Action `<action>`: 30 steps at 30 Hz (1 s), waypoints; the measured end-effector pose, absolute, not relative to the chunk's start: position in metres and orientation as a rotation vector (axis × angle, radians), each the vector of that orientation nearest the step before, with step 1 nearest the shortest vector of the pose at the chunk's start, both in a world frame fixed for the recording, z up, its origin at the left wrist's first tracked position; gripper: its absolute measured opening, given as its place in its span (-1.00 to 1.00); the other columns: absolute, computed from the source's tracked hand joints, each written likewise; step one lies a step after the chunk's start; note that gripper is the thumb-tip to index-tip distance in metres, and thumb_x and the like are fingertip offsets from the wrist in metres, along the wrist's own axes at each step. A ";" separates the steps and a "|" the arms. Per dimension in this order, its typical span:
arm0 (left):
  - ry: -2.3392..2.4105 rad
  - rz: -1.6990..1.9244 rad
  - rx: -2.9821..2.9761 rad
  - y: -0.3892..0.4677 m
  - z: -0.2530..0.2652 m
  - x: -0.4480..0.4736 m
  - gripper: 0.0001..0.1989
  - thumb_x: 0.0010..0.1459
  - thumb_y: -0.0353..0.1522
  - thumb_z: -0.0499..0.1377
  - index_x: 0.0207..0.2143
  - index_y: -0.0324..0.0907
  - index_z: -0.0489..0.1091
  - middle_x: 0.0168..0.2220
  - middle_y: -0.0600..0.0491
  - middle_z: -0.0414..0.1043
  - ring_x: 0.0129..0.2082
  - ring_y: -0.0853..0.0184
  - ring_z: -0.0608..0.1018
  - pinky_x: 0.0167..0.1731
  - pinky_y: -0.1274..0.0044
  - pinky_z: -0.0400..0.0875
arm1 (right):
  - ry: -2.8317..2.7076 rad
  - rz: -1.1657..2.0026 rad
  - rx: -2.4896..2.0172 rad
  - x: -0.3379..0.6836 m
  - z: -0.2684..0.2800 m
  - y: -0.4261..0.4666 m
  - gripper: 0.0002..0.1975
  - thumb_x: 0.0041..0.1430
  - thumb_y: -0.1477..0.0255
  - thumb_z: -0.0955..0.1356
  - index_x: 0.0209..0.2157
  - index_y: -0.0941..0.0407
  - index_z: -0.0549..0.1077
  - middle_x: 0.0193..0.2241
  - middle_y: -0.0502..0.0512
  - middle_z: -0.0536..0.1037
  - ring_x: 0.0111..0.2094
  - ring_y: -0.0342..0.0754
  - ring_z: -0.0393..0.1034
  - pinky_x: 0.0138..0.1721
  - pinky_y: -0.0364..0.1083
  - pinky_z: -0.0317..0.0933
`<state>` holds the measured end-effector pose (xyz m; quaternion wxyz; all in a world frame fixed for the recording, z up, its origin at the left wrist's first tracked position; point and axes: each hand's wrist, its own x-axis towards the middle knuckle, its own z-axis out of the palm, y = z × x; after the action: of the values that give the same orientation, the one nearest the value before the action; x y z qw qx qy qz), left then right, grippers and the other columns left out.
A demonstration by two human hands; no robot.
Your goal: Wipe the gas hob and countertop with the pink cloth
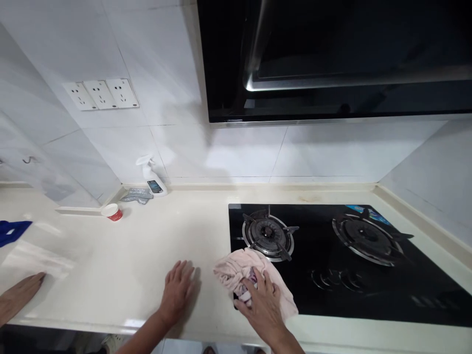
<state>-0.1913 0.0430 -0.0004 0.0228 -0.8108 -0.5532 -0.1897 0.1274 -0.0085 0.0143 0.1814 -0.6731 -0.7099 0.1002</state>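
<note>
My right hand [262,304] grips a bunched pale pink cloth [238,268] with a purple-patterned part under the fingers. The cloth lies over the front left corner of the black gas stove [309,246] and partly on the white countertop [129,260]. It reaches the edge of the left burner [268,232]. To the left of the stove, my left hand [177,290] rests on the countertop with its fingers stretched out and nothing in it.
Another person's hand [24,291] lies on the counter at far left, near a blue item [13,231]. A spray bottle [153,178], a grey packet [137,195] and a red-and-white cup [112,212] stand by the wall. A black range hood [332,59] hangs above the stove.
</note>
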 end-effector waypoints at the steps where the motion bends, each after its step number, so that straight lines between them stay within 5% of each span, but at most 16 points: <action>1: -1.731 -0.561 -2.475 0.048 0.000 -0.203 -0.60 0.36 -0.29 0.02 0.20 0.02 0.37 0.25 -0.08 0.36 0.31 0.06 0.30 0.19 0.16 0.32 | -2.002 0.300 -1.926 0.119 0.015 -0.004 -0.47 0.05 0.01 0.46 0.04 -0.12 0.50 0.32 0.22 0.25 0.33 0.54 -0.03 0.16 0.48 -0.04; 8: -1.909 -0.544 -2.329 0.062 -0.006 -0.211 -0.62 0.34 -0.21 0.05 0.12 -0.07 0.44 0.18 -0.10 0.42 0.23 0.09 0.38 0.15 0.17 0.34 | -1.992 0.456 -1.622 0.068 0.027 0.067 -0.81 0.13 0.38 0.36 -0.18 0.03 0.48 0.06 0.22 0.45 0.15 0.29 0.23 0.20 0.27 0.04; 14: -1.902 -0.602 -2.313 0.060 -0.005 -0.213 -0.65 0.32 -0.22 0.07 0.09 0.00 0.47 0.14 -0.05 0.47 0.18 0.13 0.43 0.11 0.21 0.38 | -1.593 0.592 -1.463 0.047 0.025 0.155 -0.79 0.19 0.28 0.25 -0.22 0.10 0.38 -0.12 0.19 0.42 -0.01 0.20 0.31 0.08 0.20 0.19; 19: -1.873 -0.600 -2.304 0.061 -0.002 -0.216 -0.67 0.29 -0.21 0.09 0.06 0.05 0.49 0.12 -0.01 0.49 0.16 0.12 0.46 0.06 0.24 0.43 | -1.398 0.679 -1.467 0.057 0.043 0.231 -0.63 0.29 0.16 0.14 -0.07 0.11 0.33 -0.23 0.13 0.40 -0.21 0.04 0.33 -0.12 0.08 0.31; 23: -1.849 -0.593 -2.287 0.061 -0.003 -0.217 -0.68 0.29 -0.22 0.10 0.04 0.06 0.50 0.11 0.00 0.51 0.14 0.13 0.49 0.03 0.25 0.46 | -1.610 0.770 -1.384 0.096 0.066 0.264 -0.49 0.32 0.15 0.16 0.20 0.07 0.27 -0.01 0.18 0.40 -0.05 0.03 0.34 0.00 0.06 0.30; 25: -1.845 -0.571 -2.287 0.061 -0.003 -0.218 -0.68 0.28 -0.22 0.11 0.04 0.07 0.50 0.11 0.01 0.51 0.13 0.14 0.50 0.02 0.26 0.47 | -1.928 0.844 -1.308 0.117 0.070 0.264 -0.52 0.24 0.17 0.27 0.15 0.01 0.40 0.04 0.16 0.40 0.04 0.06 0.31 0.10 0.12 0.23; 30: -1.808 -0.542 -2.275 0.059 -0.003 -0.220 -0.68 0.29 -0.21 0.11 0.05 0.10 0.48 0.12 0.04 0.52 0.14 0.15 0.52 0.01 0.28 0.50 | -2.589 0.845 -1.232 0.137 0.059 0.234 -0.52 -0.31 0.45 0.57 -0.22 -0.05 0.62 0.05 0.10 0.43 0.21 0.34 0.17 0.22 0.47 -0.09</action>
<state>-0.2201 0.0592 -0.0030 0.0926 -0.7663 -0.6090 -0.1824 0.1374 0.2341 0.0590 0.0762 -0.4111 -0.8635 0.2820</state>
